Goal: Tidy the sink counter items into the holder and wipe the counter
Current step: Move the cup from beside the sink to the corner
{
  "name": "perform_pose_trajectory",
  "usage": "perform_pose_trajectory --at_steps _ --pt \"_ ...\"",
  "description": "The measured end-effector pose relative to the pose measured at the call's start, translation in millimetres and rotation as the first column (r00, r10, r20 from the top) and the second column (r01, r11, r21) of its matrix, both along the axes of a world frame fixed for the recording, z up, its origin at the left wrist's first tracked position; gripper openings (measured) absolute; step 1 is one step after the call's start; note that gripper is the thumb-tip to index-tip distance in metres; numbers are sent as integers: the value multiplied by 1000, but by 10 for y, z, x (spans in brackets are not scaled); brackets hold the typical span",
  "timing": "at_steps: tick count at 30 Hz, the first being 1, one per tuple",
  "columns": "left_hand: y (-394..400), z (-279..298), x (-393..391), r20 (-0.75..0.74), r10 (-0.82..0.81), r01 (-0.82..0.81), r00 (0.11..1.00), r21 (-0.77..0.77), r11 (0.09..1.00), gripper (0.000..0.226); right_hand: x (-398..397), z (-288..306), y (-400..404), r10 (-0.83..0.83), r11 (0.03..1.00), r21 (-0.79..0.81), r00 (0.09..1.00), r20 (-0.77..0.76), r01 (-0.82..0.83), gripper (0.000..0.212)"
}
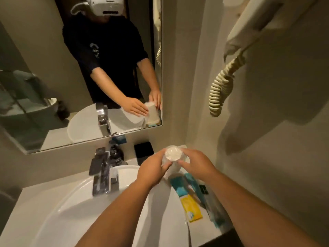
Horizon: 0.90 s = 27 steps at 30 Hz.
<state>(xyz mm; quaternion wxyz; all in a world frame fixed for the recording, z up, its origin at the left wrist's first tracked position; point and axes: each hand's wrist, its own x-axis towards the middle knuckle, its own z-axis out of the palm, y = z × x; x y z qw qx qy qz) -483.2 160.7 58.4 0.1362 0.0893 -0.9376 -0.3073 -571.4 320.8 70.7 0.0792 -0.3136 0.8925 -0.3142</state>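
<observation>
Currently, tidying step, wipe not begun. Your left hand [153, 168] and right hand [196, 164] both clasp an upside-down cup [172, 154] at centre frame, above the counter [179, 198] edge right of the sink [74, 198]. Loose items: teal packet [181, 186], yellow sachet [191, 207], lower right of frame. Black holder [143, 151] sits behind the cup. Next, likely: set the cup down, then gather the packets.

Two bare hands [153, 168] [197, 164] are counted, one upturned clear plastic cup [172, 154], one chrome tap [104, 175], one black square holder [143, 151], one yellow sachet [191, 208], one coiled cream cord [220, 90]
</observation>
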Motion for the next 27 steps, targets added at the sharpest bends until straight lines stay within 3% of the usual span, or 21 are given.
perform_pose_trajectory --at_steps 7,16,20,24,27 --pt "-238 -579 -1020 78 50 -60 996 124 990 42 -1017 -594 -359 -2 1000 -20 995 104 4 44" --pt "-247 -1047 -1436 149 94 -135 984 295 946 38 -1344 -1093 -501 -84 990 -90 970 227 106 45" --pt "-268 -1033 -1450 177 84 -134 981 291 948 35 -1332 -1138 -505 -118 985 -91 961 250 144 48" --pt "-250 -968 -1426 227 80 -133 970 228 965 45 -1327 -1054 -507 -182 983 18 955 235 182 66" --pt "-172 -913 -1270 273 120 -170 955 166 971 49 -1212 -884 -451 -221 975 52 955 197 215 62"
